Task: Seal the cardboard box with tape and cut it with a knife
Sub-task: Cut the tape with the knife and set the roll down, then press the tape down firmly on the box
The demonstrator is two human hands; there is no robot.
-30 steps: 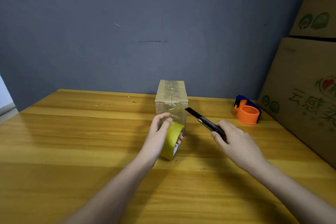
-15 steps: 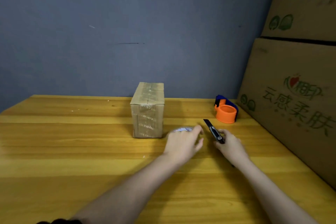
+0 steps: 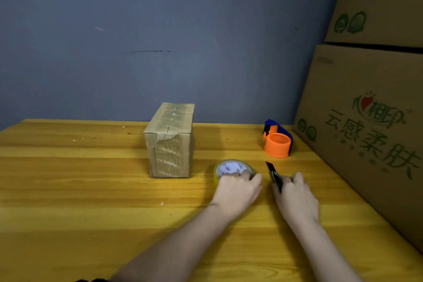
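My left hand [image 3: 235, 192]: fingers curled on flat tape roll [image 3: 231, 169] | my right hand [image 3: 296, 199]: fingers gripping knife [image 3: 273, 174] | taped cardboard box [image 3: 169, 142]: far left on table [image 3: 68, 190]

Left hand [image 3: 237, 192] covered near side of tape roll [image 3: 231, 168]. Knife [image 3: 274, 175] handle hidden in right hand [image 3: 296, 199]. Stacked cartons [image 3: 370, 103] cropped by right edge. Box [image 3: 170, 142] tape print illegible.
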